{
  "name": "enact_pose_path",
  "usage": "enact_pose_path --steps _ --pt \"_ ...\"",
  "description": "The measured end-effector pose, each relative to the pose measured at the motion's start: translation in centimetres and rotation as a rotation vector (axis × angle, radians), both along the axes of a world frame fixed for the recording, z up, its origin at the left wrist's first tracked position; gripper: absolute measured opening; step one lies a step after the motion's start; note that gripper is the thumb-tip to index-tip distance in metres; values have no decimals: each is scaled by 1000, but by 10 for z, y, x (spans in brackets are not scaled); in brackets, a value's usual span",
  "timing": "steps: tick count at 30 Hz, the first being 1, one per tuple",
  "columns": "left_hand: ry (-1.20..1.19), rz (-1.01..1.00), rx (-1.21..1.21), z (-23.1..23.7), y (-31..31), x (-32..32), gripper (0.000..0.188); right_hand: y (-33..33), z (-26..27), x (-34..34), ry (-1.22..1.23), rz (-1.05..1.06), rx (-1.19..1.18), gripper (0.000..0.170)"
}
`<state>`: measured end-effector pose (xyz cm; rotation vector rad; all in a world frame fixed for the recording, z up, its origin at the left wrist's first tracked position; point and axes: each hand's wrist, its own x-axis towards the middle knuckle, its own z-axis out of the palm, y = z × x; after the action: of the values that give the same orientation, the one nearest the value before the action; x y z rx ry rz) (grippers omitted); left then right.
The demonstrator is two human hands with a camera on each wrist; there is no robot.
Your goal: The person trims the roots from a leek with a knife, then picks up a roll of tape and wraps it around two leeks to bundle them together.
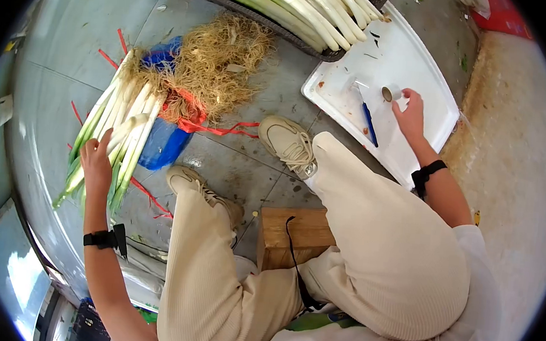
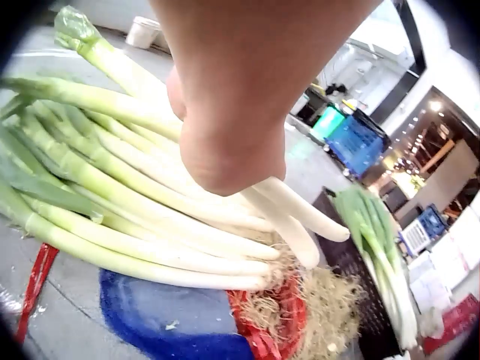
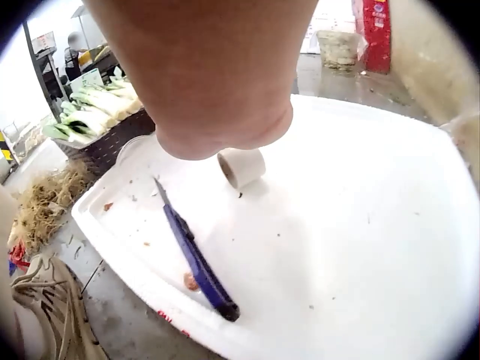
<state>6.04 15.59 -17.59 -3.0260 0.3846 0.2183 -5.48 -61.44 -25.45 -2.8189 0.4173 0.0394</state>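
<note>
Left grip (image 1: pixel 98 164) holding couple rootless-looking leeks (image 2: pixel 289 236); rooted leeks (image 2: pixel 187 276) under it, so probably plenty left. Right grip (image 1: pixel 411 117) loose, white roll (image 1: pixel 386 94) just beside, utility knife (image 1: pixel 369 121) to its left. Crate leeks (image 1: pixel 330 25) ahead of it look trimmed already.

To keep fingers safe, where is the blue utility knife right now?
In the head view's right half, the blue utility knife lies on the white tray near its lower-left edge, left of the small roll and the right hand.
</note>
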Motion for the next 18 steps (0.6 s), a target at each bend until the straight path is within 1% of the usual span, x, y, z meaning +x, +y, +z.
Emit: enact_pose_path --steps 1,2,3,4,5,6,7,8,10,11,12,14,15,16,17,18 --pt "-34 -86 20 11 -12 0 60 -6 -5 2 -97 18 -80 50" --pt "-73 -170 38 21 -24 2 58 -11 -8 7 -105 27 -79 50" --pt "-79 -208 67 31 -35 5 53 -14 -12 11 -16 13 -113 58" --pt "-80 -198 68 39 -47 8 53 -16 -13 15 78 -1 -148 66" --pt "-67 -250 51 46 -58 14 52 -14 -12 21 76 13 -146 66" --pt "-54 -301 35 48 -66 19 50 -10 -10 26 168 12 -133 70" --pt "-74 -353 25 44 -71 25 46 -7 -9 31 262 9 -122 73" --pt "-71 -344 26 37 -72 32 46 -4 -10 35 264 17 -122 73" --pt "-16 -470 -46 18 -77 43 41 -3 -12 40 279 -59 -148 73" --pt "-20 -506 -71 8 -78 46 36 -3 -15 42 286 -55 -152 73" --pt "-13 -503 -75 -2 -80 48 36 -6 -21 42 280 -82 -141 72" --pt "108 -572 -100 -18 -79 50 30 -12 -27 43 275 -92 -124 71" --pt "123 -563 -104 -28 -76 48 24 -13 -25 44 282 -106 -102 70" --pt "129 -547 -97 -37 -71 46 24 -17 -26 44 291 -119 -78 69" --pt "120 -583 -90 -44 -67 45 23 -19 -28 42 225 -64 -93 64" --pt "112 -626 -88 -51 -64 44 22 -18 -28 41 231 -61 -91 64"
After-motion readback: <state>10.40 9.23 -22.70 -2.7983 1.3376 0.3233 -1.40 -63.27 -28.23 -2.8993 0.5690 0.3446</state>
